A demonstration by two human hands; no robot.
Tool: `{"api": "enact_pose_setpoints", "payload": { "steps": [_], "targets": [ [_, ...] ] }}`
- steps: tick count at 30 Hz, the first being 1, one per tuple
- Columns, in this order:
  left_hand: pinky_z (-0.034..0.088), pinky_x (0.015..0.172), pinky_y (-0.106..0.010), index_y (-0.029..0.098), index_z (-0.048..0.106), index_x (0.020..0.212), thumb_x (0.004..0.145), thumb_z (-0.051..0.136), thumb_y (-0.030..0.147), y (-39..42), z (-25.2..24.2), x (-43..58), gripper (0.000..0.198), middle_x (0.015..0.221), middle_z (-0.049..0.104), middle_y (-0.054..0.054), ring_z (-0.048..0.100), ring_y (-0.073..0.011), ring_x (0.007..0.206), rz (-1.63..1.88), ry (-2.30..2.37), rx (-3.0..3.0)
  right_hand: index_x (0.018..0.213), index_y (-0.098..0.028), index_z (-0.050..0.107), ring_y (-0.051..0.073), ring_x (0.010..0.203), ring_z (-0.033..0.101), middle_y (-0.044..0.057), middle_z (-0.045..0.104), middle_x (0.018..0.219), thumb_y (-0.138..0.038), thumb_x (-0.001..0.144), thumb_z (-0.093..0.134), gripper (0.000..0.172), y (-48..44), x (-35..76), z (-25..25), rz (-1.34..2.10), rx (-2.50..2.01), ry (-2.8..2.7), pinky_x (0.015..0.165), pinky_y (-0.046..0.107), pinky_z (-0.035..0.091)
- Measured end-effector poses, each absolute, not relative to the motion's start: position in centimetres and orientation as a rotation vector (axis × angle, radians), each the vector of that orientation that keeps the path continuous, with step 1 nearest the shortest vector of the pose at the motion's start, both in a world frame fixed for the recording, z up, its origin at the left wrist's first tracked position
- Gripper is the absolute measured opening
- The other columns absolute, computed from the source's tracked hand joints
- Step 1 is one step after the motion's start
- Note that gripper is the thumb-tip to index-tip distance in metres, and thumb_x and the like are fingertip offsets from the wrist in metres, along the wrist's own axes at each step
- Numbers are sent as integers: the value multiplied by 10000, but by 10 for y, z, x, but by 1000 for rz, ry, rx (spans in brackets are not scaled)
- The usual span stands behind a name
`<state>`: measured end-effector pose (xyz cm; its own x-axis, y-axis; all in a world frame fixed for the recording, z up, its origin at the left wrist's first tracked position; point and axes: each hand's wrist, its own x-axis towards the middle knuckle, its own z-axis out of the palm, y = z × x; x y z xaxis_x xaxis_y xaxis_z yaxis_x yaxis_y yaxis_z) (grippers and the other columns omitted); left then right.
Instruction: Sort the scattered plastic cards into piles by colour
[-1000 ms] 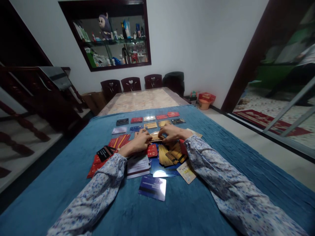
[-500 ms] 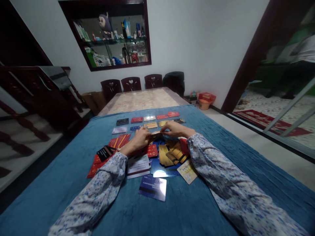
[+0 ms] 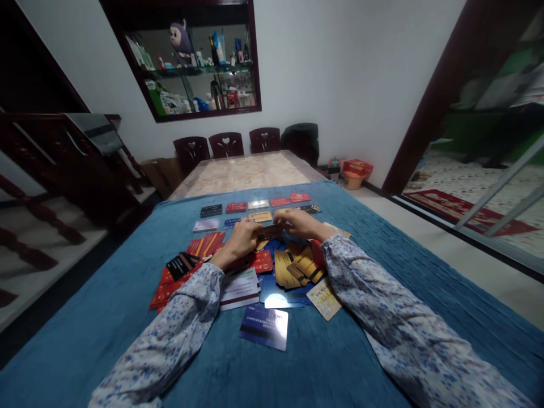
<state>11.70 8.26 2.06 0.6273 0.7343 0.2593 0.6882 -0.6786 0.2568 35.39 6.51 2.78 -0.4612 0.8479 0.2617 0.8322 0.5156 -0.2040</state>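
Observation:
Between my two hands is a small stack of cards [image 3: 271, 230], seen nearly edge-on. My left hand [image 3: 241, 240] is closed on its left end, and my right hand [image 3: 302, 223] grips the right end. Just below them spreads a loose heap with gold cards [image 3: 288, 269], a red card [image 3: 260, 261] and blue cards [image 3: 267, 286]. White cards [image 3: 240, 289] lie beside my left forearm. A single blue card [image 3: 264, 327] lies nearest me, and a pale yellow card [image 3: 324, 298] touches my right sleeve.
Neat card piles stand in rows beyond my hands, among them a black pile [image 3: 211, 211] and a red pile [image 3: 236, 207]. Red cards [image 3: 170, 289] and a black card [image 3: 180, 265] lie to the left. Under everything is a blue cloth [image 3: 212, 368]; chairs [image 3: 226, 147] stand behind the table.
The stack between my hands has tilted, showing a darker edge now. My right hand has shifted slightly, uncovering a pale card by its wrist. The cards on the cloth stay put.

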Motion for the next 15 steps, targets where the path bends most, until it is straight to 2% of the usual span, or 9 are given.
{"api": "enact_pose_setpoints", "payload": {
  "steps": [5,10,15],
  "targets": [
    [503,962,-390,193,674,1279,863,559,63,79,18,118,450,1118,698,-114,632,-268,1061,607,1282,2719,1277,-191,658,238,1001,685,124,758,1133,-124,902,588,387,62,349,23,-10,-1525,-2399,783,266,419],
    [514,930,-380,199,650,1207,853,559,53,78,15,118,394,1040,699,-94,638,-262,1007,622,1331,2714,1289,-234,628,250,978,682,106,764,1083,-223,963,570,332,64,345,14,-131,-1650,-2380,739,276,371],
    [514,883,-362,194,649,1154,842,554,30,77,14,119,364,1024,713,-103,661,-268,974,633,1358,2667,1314,-231,584,246,974,691,97,774,1109,-222,963,562,352,67,341,6,-168,-1678,-2308,717,278,348]
  ]
}}
